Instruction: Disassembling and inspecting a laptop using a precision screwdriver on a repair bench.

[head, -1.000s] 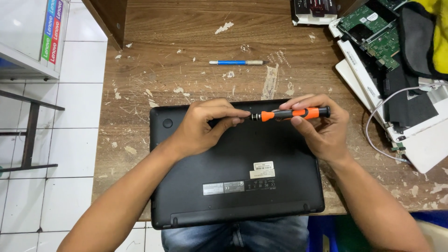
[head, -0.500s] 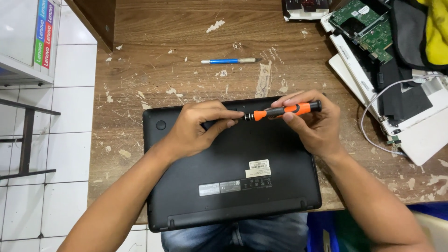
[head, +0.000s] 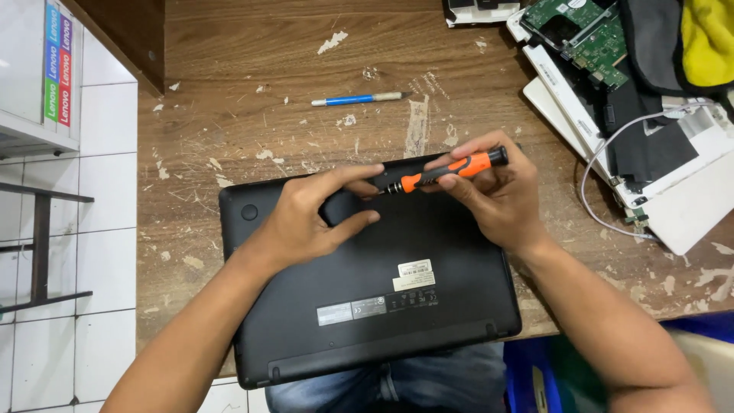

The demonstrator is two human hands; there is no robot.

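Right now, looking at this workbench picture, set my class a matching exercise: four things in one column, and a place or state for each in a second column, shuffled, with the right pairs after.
Things:
1. screwdriver
2. black laptop
3. blue pen
4. green circuit board

Places or states:
A. lies alone on the bare wood beyond the laptop
B. held between both hands, left hand at the tip end, right hand around the orange handle
C. sits at the far right corner among white laptop parts
D. lies bottom side up, overhanging the table's near edge

Pairs: 1-B, 2-D, 3-A, 4-C
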